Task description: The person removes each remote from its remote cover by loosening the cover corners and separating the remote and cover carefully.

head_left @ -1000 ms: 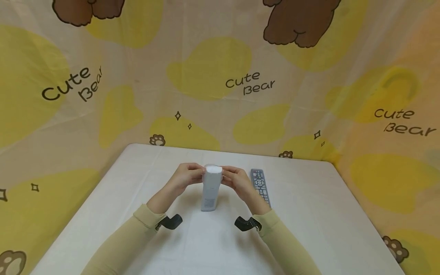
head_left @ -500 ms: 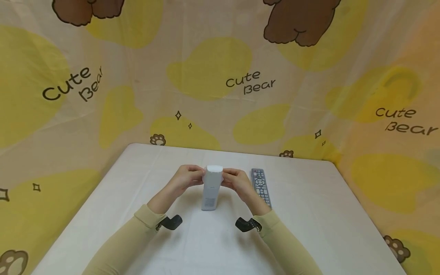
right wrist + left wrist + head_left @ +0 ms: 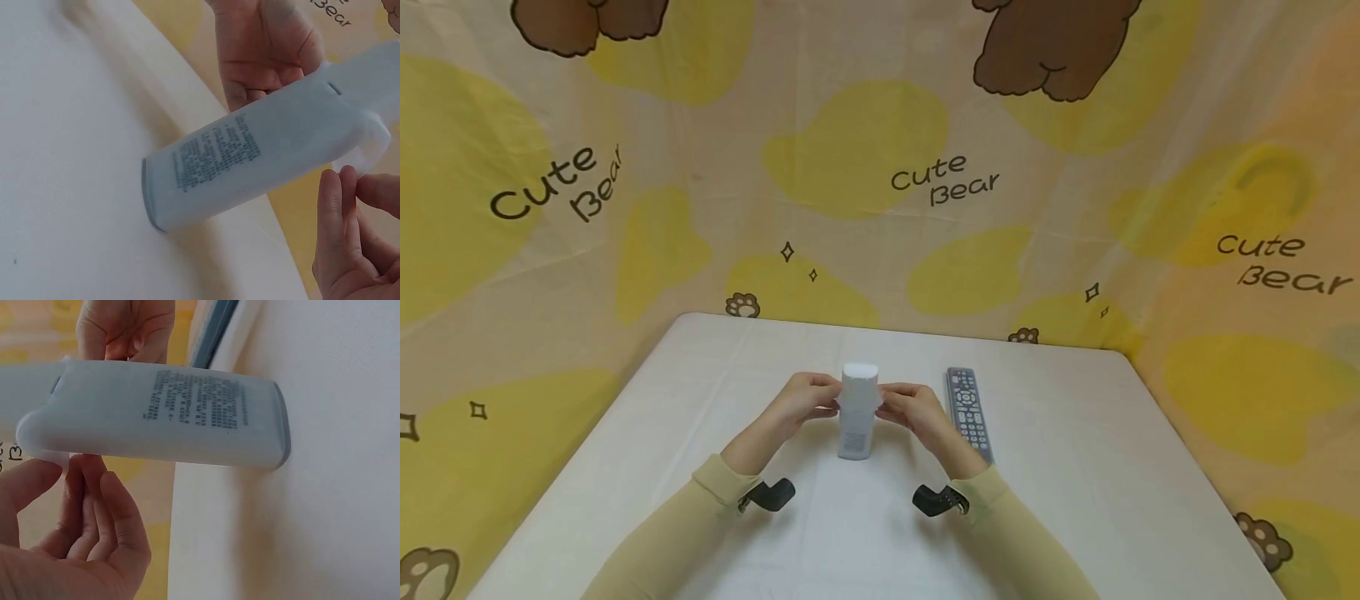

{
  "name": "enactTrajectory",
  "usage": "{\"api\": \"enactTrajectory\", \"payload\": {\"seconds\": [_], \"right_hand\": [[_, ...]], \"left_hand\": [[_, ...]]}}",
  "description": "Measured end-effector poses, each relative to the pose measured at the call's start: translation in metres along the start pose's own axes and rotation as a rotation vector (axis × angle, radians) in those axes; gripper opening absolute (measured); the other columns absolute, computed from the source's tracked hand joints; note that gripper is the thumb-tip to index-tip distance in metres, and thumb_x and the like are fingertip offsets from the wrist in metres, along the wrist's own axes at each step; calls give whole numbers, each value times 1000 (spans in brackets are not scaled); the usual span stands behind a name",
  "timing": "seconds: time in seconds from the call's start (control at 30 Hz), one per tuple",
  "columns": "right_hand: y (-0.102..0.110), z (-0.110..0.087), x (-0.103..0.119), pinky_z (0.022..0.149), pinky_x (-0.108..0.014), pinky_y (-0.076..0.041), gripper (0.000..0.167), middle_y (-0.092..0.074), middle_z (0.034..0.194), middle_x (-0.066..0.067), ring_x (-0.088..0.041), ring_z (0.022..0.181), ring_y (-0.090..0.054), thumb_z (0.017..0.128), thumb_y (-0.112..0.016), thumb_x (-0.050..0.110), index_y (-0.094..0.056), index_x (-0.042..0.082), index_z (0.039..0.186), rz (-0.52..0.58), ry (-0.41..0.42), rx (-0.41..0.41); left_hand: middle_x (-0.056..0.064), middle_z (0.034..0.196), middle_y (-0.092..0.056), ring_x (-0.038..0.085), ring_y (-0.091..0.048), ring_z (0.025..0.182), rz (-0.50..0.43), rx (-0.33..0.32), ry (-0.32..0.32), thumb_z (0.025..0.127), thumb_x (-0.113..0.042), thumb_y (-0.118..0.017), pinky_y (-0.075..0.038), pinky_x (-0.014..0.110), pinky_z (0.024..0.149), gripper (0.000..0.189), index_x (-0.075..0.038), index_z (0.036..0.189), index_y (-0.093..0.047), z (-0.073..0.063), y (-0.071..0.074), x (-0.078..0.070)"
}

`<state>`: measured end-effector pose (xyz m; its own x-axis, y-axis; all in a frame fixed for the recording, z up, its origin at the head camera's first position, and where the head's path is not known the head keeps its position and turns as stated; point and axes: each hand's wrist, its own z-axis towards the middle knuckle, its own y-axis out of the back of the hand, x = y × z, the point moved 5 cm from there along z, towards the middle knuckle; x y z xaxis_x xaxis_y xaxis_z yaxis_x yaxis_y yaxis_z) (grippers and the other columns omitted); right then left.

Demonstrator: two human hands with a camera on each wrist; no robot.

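Note:
A white remote control (image 3: 859, 417) stands nearly upright at the table's middle, its back with small print facing me. A translucent soft cover (image 3: 119, 419) wraps its lower part, and the bare top of the remote rises out of the cover's mouth. My left hand (image 3: 801, 398) pinches the cover's edge on the left side between thumb and fingers. On the other side my right hand (image 3: 917, 410) pinches the edge too, where a loose flap of the cover (image 3: 372, 147) bulges away from the remote. The remote's front is hidden.
To the right, a grey remote control with many buttons (image 3: 967, 408) lies face up, partly behind my right wrist. A white cloth covers the table (image 3: 1037, 517). A patterned yellow curtain (image 3: 850, 150) hangs behind and at both sides.
Both hands have moved a little down along the remote, taking the cover's edge lower. The remote's top has tipped slightly left. The grey remote lies where it was.

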<state>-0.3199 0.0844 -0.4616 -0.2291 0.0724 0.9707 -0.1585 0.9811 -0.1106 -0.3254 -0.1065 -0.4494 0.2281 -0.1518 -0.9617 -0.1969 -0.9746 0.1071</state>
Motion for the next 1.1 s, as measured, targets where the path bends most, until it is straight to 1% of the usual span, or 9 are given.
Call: {"api": "enactTrajectory", "payload": {"seconds": [0.2, 0.4, 0.5, 0.67, 0.8, 0.87, 1.03, 1.07, 1.1], "right_hand": [[0, 1, -7, 76, -26, -57, 29, -69, 99, -12, -11, 77, -67, 92, -58, 5, -60, -10, 117, 26, -14, 2], [0, 0, -10, 75, -25, -57, 29, -69, 92, -8, -10, 75, -66, 91, -59, 5, -60, -11, 116, 28, -22, 7], [1, 0, -11, 76, -26, -57, 30, -70, 92, -9, -11, 75, -67, 91, -59, 4, -60, -12, 116, 24, -26, 13], [2, -1, -13, 77, -27, -57, 30, -70, 96, -12, -12, 77, -67, 91, -60, 4, -60, -11, 116, 20, -38, 19], [1, -3, -14, 77, -27, -57, 29, -70, 94, -11, -12, 76, -67, 90, -60, 4, -60, -11, 116, 25, -44, 14], [1, -4, -14, 76, -27, -57, 29, -70, 93, -11, -12, 76, -67, 90, -60, 3, -60, -12, 115, 24, -45, 11], [3, -4, -17, 75, -27, -58, 29, -69, 92, -9, -11, 75, -66, 90, -60, 2, -60, -12, 115, -2, -48, 6], [3, -3, -19, 75, -27, -58, 29, -69, 91, -9, -11, 75, -66, 90, -59, 2, -59, -13, 115, -7, -50, 8], [3, -3, -20, 75, -27, -58, 29, -69, 91, -9, -11, 75, -66, 90, -59, 2, -59, -13, 115, -12, -51, 8]], "left_hand": [[15, 108, -66, 18, -64, 83, 3, 4, 26, 94, -13, -56, -56, 34, 83, 27, 7, 110, -63, 2, -1, 5], [14, 108, -66, 19, -64, 86, 18, 8, 38, 94, -15, -56, -54, 35, 84, 27, 5, 109, -64, 3, -1, 10], [13, 108, -66, 19, -64, 86, 26, 15, 43, 93, -15, -56, -54, 35, 83, 27, 5, 109, -65, 3, -2, 11], [12, 102, -68, 18, -64, 83, 17, 25, 26, 92, -14, -57, -54, 33, 80, 26, 6, 106, -66, 2, -2, 14], [9, 97, -69, 17, -64, 81, 14, 35, 1, 92, -13, -57, -54, 32, 77, 25, 7, 105, -66, 1, -2, 15], [9, 96, -69, 16, -64, 81, 16, 43, -7, 92, -12, -56, -54, 33, 79, 25, 8, 105, -66, -2, -3, 12], [10, 100, -68, 17, -64, 83, 16, 41, 4, 92, -12, -56, -54, 33, 79, 24, 7, 104, -66, -1, -4, 15], [10, 100, -68, 17, -64, 83, 17, 34, 9, 92, -13, -57, -54, 31, 78, 24, 5, 103, -67, 2, -4, 20], [10, 101, -68, 17, -64, 84, 16, 35, 11, 92, -13, -57, -54, 31, 78, 23, 5, 103, -67, 2, -4, 21]]}}
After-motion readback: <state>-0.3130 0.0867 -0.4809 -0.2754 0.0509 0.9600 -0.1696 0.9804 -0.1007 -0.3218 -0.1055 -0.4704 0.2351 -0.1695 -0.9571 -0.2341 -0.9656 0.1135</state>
